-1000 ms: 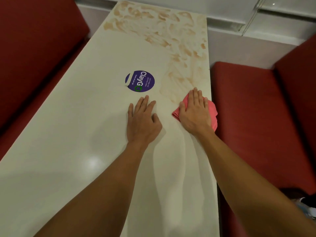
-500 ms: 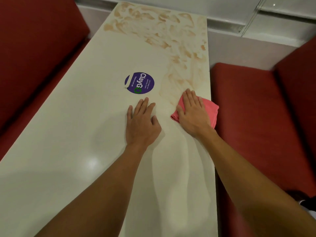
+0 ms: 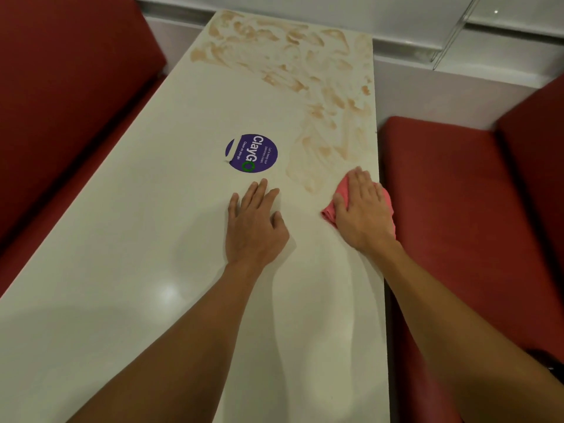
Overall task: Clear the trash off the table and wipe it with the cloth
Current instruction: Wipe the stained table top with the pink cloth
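White tabletop point(image 3: 122, 239) is bearing the left hand point(image 3: 256, 221), lying flat, fingers straight, holding nothing. Rightward, brown smears point(image 3: 323, 96) are spreading beyond the pink cloth point(image 3: 329, 211), which the right hand point(image 3: 363, 215) is pressing with straight fingers at the tabletop's right edge. Overhanging there, the bunched cloth is risking slipping off or dragging grime onto the red seat point(image 3: 457, 209).
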### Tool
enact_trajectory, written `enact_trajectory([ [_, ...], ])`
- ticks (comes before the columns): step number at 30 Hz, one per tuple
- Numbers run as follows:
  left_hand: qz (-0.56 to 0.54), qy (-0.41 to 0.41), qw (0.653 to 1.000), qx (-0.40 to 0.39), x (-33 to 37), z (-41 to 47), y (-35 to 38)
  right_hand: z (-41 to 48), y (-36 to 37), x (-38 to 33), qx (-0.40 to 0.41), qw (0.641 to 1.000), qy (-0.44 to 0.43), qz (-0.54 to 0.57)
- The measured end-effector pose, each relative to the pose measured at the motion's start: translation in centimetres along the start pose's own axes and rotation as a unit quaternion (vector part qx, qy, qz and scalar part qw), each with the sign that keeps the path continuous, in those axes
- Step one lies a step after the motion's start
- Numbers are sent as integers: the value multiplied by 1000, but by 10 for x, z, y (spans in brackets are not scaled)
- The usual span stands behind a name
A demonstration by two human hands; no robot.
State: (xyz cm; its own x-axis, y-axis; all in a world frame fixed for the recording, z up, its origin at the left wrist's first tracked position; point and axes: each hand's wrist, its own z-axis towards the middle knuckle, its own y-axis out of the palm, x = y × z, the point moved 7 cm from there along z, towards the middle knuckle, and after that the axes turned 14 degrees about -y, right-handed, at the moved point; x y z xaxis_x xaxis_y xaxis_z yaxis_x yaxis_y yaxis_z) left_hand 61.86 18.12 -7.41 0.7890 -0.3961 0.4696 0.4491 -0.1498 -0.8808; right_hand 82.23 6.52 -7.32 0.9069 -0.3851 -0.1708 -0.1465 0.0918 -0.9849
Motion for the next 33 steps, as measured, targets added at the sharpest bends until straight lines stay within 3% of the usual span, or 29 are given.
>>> enact_trajectory([
  [3, 1, -1, 1000, 0, 0, 0, -1, 28, 1, 1, 5, 996, 88, -6],
  [8, -3, -1, 1000, 0, 0, -1, -1, 16, 5, -19, -38, 994, -105, 5],
  [9, -5, 0, 1000, 0, 0, -1, -1, 5, 5, -13, -36, 993, -112, 6],
  [13, -5, -2, 1000, 0, 1, -1, -1, 18, 0, 5, -6, 999, 27, -17],
  [15, -3, -3, 1000, -1, 1, 0, -1, 37, 1, -3, -11, 999, 44, -11],
  [19, -4, -7, 1000, 2, 0, -1, -1, 13, 3, -23, -40, 993, -113, 9],
  [21, -3, -7, 1000, 5, 1, -1, -2, -10, 2, -16, -42, 989, -140, 13],
  [25, -1, -16, 1000, 5, 0, -1, -3, 17, 0, 1, -9, 1000, 6, -8],
  [27, 1, -19, 1000, 4, 0, 0, -3, 35, 1, -11, -14, 999, 33, -3],
  [31, 5, -21, 1000, 5, 0, 0, -3, 8, 5, -44, -48, 988, -144, 17],
  [33, 8, -19, 1000, 6, 0, -1, -3, -16, 5, -35, -46, 985, -164, 14],
])
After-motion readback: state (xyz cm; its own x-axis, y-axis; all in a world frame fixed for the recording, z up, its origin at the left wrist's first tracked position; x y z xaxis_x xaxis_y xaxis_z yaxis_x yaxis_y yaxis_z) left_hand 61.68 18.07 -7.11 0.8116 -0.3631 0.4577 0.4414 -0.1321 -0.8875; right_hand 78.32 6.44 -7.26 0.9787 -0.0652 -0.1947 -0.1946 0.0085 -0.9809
